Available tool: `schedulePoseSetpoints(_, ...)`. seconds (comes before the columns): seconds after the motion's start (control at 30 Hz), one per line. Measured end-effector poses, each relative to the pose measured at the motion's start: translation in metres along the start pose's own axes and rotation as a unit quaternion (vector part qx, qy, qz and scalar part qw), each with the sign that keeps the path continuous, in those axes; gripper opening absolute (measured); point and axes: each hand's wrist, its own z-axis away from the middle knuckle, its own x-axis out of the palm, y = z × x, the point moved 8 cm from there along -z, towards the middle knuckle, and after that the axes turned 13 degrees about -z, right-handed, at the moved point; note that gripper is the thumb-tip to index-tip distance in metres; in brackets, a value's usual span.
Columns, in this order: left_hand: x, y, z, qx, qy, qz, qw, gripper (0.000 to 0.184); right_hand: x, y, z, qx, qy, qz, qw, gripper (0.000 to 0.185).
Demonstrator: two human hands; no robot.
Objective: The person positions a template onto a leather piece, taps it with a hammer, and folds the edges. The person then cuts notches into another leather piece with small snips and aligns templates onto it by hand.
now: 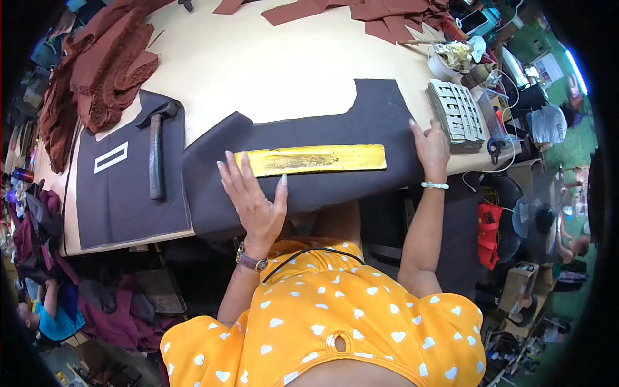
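Observation:
A dark cloth panel (309, 129) lies at the front of the table, its front edge hanging over. On it rests a long yellow bar (348, 157) with a worn, dirty middle. My left hand (255, 200) is open, fingers spread, touching the cloth and the bar's left end. At the panel's right edge is my right hand (431, 148), its thumb apart from loosely bent fingers. Whether it touches the cloth I cannot tell. To the left, a hammer (157, 151) lies on another dark cloth piece (138, 213), beside a white rectangular frame (111, 157).
Rust-coloured cloth (109, 71) is heaped at the back left, with more rust scraps (387, 16) at the far edge. A stack of slotted grey plates (454, 113) stands on the right, near scissors (495, 148) and a white cable (509, 119).

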Motion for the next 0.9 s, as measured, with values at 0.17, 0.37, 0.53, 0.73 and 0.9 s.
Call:
schedulePoseSetpoints(0.17, 0.02, 0.005, 0.002, 0.026, -0.11, -0.132, 0.985, 0.058, 0.035, 0.021, -0.005, 0.042, -0.234, -0.387, 0.891, 0.025)
schedulePoseSetpoints(0.37, 0.021, 0.005, 0.001, 0.023, -0.104, -0.13, 0.986, 0.056, 0.03, -0.053, 0.028, -0.297, -0.167, -0.283, 0.897, 0.03)
schedulePoseSetpoints(0.53, 0.021, 0.005, 0.001, 0.029, -0.101, -0.132, 0.986, 0.056, 0.056, -0.036, 0.02, -0.316, -0.157, -0.097, 0.931, 0.042)
schedulePoseSetpoints(0.73, 0.019, 0.001, 0.002, 0.026, -0.107, -0.109, 0.988, 0.058, 0.043, -0.008, -0.03, -0.329, -0.067, 0.04, 0.941, 0.043)
schedulePoseSetpoints(0.9, -0.029, -0.041, -0.045, -0.017, 0.053, -0.199, 0.978, 0.056, 0.005, -0.038, -0.009, -0.253, 0.025, -0.114, 0.961, 0.05)
